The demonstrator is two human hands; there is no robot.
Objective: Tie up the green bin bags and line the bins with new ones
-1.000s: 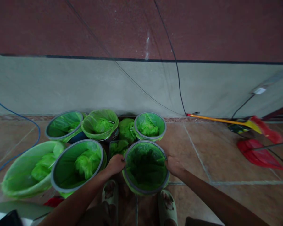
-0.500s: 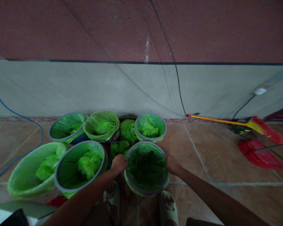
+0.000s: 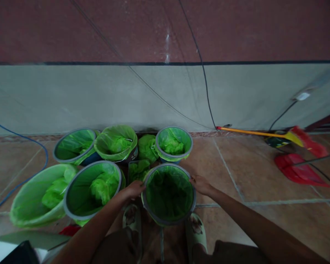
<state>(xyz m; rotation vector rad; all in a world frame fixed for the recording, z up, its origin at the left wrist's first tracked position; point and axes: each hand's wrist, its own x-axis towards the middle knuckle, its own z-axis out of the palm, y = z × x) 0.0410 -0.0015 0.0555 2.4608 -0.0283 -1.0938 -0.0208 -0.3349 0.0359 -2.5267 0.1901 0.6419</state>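
A round bin (image 3: 167,222) with a grey rim and a green plastic liner stands between my feet, its inside dark. My left hand (image 3: 136,188) is closed on the left side of its rim. On the right side, my right hand (image 3: 200,184) grips the rim with bent fingers. Both thumbs and fingertips are partly hidden at the rim. Just beyond it stands another lined bin (image 3: 191,146) with crumpled green plastic (image 3: 173,146) inside. To the left, a grey-rimmed bin (image 3: 68,209) also holds a crumpled green bag (image 3: 104,186).
More green-lined bins (image 3: 19,205) stand at left, near a blue hose (image 3: 40,170). A small square container (image 3: 129,172) sits by my left hand. At right lie a yellow-handled broom (image 3: 250,132) and a red dustpan (image 3: 294,167). Cables run down the wall (image 3: 99,95).
My right hand has shifted along the rim toward the far side. My left hand has moved slightly left and away. The bin moves only slightly, and the whole view shifts a little.
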